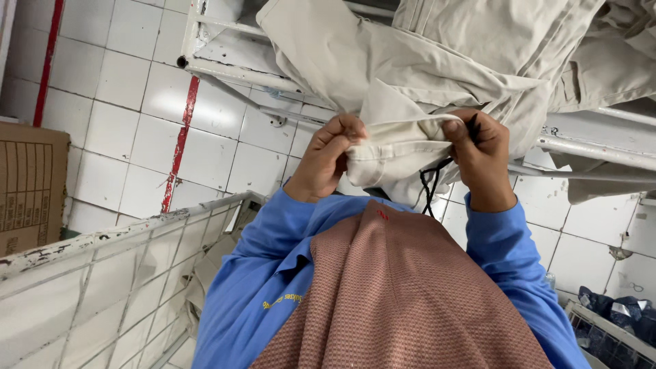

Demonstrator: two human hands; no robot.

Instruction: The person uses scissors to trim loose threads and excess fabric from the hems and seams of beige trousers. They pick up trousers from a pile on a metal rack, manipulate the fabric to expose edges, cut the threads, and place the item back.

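My left hand (326, 158) and right hand (480, 152) each pinch a folded edge of the beige garment (396, 147), fingers closed on the cloth. The garment spans between both hands, its bulk draped over the white metal rack (225, 68). A black cord (429, 186) hangs beneath my right hand.

Dressed in a bright blue long-sleeved shirt (273, 273) with small yellow stitched lettering on the chest. Over the front, a reddish-brown woven cloth (403, 294). Sleeves ending in plain cuffs at both wrists.
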